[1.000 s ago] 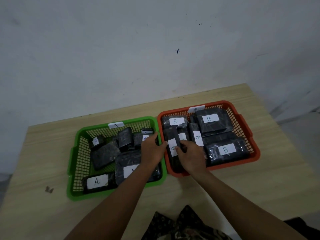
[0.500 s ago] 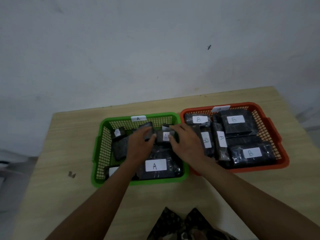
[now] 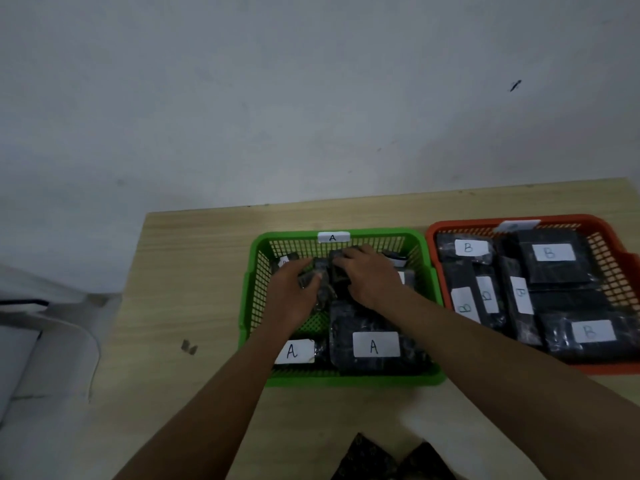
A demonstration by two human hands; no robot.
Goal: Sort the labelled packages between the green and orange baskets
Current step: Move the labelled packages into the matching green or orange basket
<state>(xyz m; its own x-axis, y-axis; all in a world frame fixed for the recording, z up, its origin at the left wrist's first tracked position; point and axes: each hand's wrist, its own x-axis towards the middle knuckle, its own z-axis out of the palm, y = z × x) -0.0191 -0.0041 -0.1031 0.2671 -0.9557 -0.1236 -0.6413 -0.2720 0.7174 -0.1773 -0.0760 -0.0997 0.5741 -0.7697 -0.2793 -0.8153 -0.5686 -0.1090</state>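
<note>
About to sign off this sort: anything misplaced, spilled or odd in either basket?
Nothing stands out. Readable labels in the green basket say A, those in the orange basket say B. Both hands, left hand and right hand, cover small packages at the back, whose labels are hidden.

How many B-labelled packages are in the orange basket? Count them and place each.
6 packages in the orange basket: two along the far side, three narrow ones mid-left, one near right. Others may lie hidden underneath.
</note>
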